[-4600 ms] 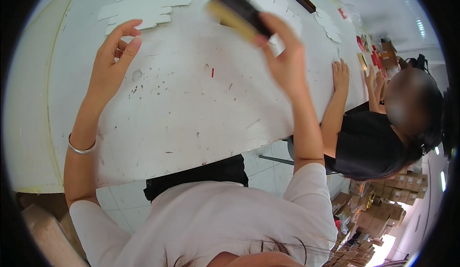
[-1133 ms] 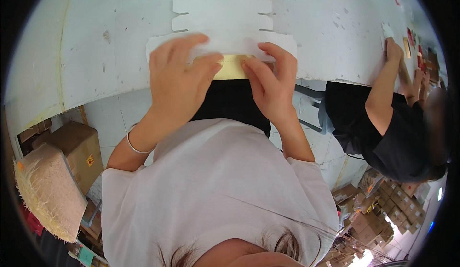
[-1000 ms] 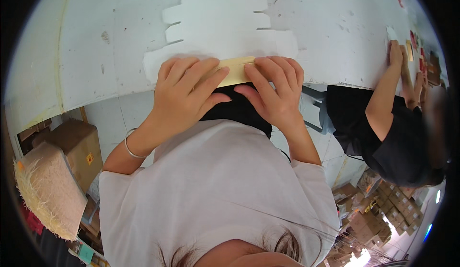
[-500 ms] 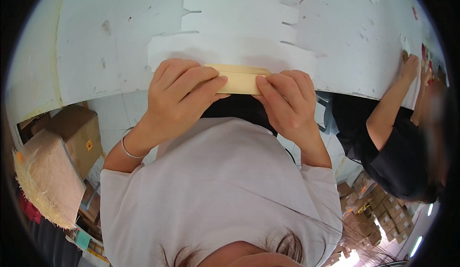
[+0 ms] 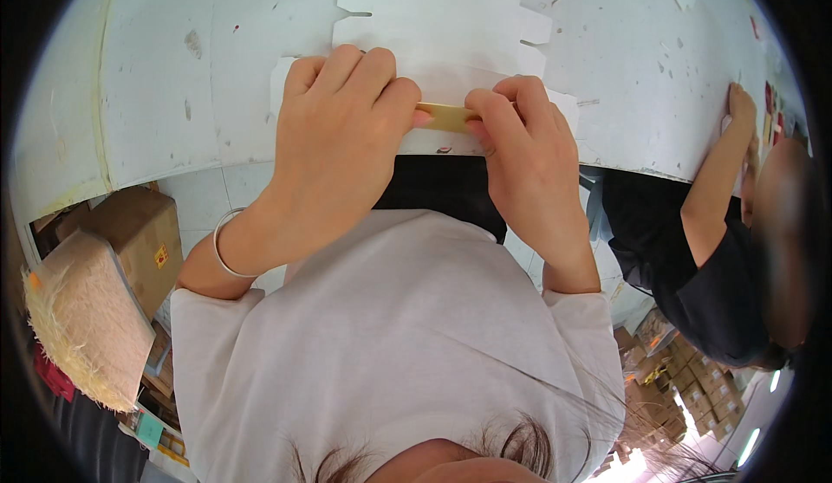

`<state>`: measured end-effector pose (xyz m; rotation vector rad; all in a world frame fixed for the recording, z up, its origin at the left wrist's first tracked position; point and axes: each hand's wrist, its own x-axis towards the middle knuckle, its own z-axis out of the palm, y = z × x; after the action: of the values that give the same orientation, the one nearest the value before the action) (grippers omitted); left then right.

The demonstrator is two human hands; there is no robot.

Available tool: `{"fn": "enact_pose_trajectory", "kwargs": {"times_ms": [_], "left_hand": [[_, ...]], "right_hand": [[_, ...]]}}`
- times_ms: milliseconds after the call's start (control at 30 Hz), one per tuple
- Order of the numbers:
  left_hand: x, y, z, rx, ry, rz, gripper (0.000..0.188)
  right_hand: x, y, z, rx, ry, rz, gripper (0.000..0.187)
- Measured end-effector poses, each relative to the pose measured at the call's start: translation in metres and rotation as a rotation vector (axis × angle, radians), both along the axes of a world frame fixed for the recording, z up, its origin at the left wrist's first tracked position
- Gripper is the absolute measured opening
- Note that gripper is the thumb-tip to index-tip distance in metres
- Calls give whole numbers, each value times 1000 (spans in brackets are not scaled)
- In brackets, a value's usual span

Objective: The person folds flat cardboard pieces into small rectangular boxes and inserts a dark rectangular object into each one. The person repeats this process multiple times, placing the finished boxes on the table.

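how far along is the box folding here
Early, by the look of it. Done: a white die-cut cardboard blank lies flat on the white table, and its near edge appears turned up. In hand: the left hand and right hand pinch a yellowish strip at that near edge. Left: the far flaps still lie flat, and no box shape stands yet.

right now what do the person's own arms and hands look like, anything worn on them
Both hands are bare, no gloves. The left hand has a thin silver bangle around its wrist. The right hand wears nothing: no ring, watch or band shows. Both forearms are uncovered up to the short sleeves of a pale pinkish-white t-shirt, which end near the elbows.
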<state>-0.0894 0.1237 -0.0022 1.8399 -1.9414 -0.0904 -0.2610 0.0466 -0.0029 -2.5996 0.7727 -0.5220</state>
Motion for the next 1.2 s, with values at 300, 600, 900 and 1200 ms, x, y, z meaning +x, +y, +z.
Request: {"fn": "enact_pose_trajectory", "kwargs": {"times_ms": [300,600,900,1200], "left_hand": [[4,0,2,-253,-92,3,26],[13,4,18,153,431,64,37],[44,-41,18,120,234,-214,35],[42,-69,14,201,127,-378,31]], "right_hand": [[-3,2,-2,67,-121,-47,27],[6,25,11,513,-392,236,38],[-43,2,1,-152,-18,262,43],[8,-13,-6,-100,-246,89,17]]}}
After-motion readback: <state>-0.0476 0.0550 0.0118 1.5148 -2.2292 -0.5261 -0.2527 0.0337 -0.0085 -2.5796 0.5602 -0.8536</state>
